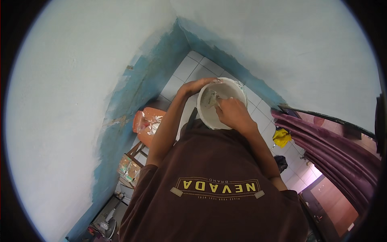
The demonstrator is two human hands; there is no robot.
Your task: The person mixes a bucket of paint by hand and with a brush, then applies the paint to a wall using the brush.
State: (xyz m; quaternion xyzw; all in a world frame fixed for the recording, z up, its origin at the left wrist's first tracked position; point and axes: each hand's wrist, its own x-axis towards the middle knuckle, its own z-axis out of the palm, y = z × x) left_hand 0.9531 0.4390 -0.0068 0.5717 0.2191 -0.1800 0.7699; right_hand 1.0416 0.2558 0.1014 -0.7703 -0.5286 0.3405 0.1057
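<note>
My left hand (197, 85) is closed on the upper left rim of a white bucket (234, 88), held in front of my body. Inside, the walls carry a whitish coating. My right hand (235, 115) reaches over the bucket's right side with its fingers curled closed. From them a small paint-smeared tool (212, 98) points into the bucket; its kind is hard to make out. The hand covers its handle.
Walls, pale above and blue below (151, 64), meet ahead over a white tiled floor (187, 68). At left stand an orange plastic piece (150, 112) with white smears and a wooden stool (130, 168). A purple curtain (322, 141) and yellow item (281, 138) are right.
</note>
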